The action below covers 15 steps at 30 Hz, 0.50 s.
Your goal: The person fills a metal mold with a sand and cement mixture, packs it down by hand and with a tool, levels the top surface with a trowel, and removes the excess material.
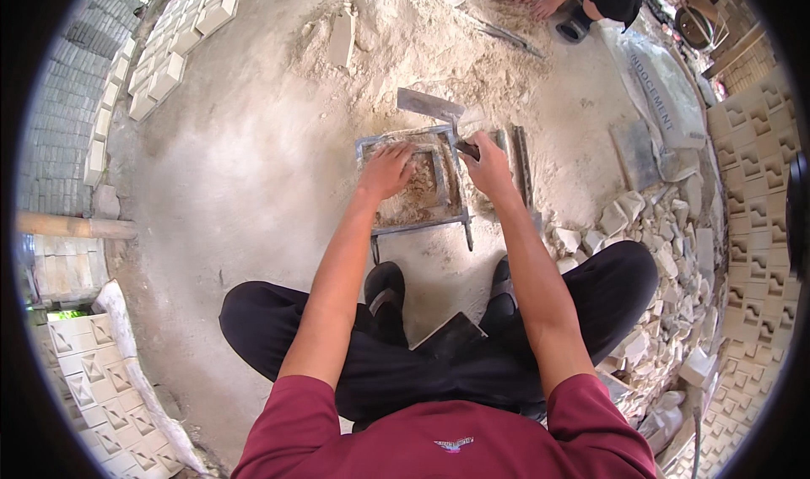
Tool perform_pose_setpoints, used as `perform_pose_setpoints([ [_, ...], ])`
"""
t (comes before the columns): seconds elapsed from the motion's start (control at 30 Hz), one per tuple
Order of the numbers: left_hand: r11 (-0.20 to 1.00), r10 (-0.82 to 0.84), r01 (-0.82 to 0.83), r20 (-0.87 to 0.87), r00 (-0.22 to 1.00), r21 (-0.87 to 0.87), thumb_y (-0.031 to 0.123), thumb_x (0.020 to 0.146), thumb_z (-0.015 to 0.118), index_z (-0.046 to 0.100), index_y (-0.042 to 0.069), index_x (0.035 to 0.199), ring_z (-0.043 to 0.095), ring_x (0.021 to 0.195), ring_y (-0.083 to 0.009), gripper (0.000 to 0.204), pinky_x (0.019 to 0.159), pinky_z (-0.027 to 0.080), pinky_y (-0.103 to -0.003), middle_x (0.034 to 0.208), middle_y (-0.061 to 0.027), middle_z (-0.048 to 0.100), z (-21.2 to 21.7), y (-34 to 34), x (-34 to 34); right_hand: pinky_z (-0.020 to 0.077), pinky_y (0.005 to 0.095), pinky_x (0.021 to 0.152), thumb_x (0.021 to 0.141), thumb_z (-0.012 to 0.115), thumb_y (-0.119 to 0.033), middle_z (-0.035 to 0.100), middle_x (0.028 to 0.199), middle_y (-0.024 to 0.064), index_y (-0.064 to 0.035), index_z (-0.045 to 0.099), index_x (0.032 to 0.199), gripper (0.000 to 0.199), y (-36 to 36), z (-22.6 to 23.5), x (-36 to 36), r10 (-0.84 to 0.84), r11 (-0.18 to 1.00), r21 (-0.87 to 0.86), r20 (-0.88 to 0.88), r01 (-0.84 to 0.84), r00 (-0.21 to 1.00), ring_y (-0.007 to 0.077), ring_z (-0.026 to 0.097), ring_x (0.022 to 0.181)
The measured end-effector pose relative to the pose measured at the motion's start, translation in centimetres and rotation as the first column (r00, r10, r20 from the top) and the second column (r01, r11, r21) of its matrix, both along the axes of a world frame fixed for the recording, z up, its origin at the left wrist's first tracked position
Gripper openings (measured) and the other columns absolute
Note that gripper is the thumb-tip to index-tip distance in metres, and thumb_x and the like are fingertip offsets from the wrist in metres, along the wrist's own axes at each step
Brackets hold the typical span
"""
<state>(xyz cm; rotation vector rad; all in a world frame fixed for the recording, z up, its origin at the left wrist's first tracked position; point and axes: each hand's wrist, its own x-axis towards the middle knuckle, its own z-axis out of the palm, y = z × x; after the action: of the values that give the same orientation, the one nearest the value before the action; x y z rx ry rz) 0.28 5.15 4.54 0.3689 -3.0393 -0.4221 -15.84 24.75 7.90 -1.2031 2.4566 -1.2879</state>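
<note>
A squarish dark mould frame point(418, 224) lies on the floor in front of my feet, with a smaller frame inside it and pale crumbly mix point(415, 194) in it. My left hand point(388, 172) rests over the frame's left side, fingers stretched out and palm down on the mix. In my right hand point(488, 167), beside the frame's right edge, is the dark handle of a trowel. The trowel's flat grey blade point(430, 105) points left, just beyond the frame's far edge. My left fingertips are partly dusted and blend with the mix.
A heap of pale powder point(405, 40) spreads beyond the frame. Another person's hands point(536, 0) work at its far right. Broken pale pieces point(666, 259) pile up at right, near a cement sack point(658, 82). Patterned blocks point(755, 192) stack along the right; more blocks point(181, 40) stand far left.
</note>
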Motion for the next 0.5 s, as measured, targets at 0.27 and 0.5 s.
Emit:
perform_pose_setpoints([
  [0.27,0.96,0.107,-0.073,0.114,0.988,-0.27,0.035,0.099,0.037,0.047,0.008,0.137,0.036,0.136,-0.0253,0.047,0.115,0.021,-0.049,0.139,-0.0101,0.049,1.6,-2.7,4.3,0.0476,0.0454,0.075,0.079,0.07,-0.009,0.065,0.095,0.0166,-0.0049,0.054,0.096,0.024,-1.5,0.1,1.1,0.018,0.999,-0.047,0.056,-0.016,0.998,0.0385,0.061,0.09],
  [0.5,0.977,0.019,-0.039,-0.098,0.995,-0.212,0.032,0.098,0.044,0.052,0.006,0.131,0.041,0.133,-0.0282,0.043,0.113,0.026,-0.047,0.136,-0.0123,0.052,2.2,-2.8,3.8,0.0491,0.0435,0.073,0.079,0.071,-0.007,0.066,0.093,0.0176,-0.004,0.054,0.099,0.026,-1.7,0.8,1.5,0.027,0.993,-0.115,0.108,-0.014,0.994,0.0392,0.063,0.088],
])
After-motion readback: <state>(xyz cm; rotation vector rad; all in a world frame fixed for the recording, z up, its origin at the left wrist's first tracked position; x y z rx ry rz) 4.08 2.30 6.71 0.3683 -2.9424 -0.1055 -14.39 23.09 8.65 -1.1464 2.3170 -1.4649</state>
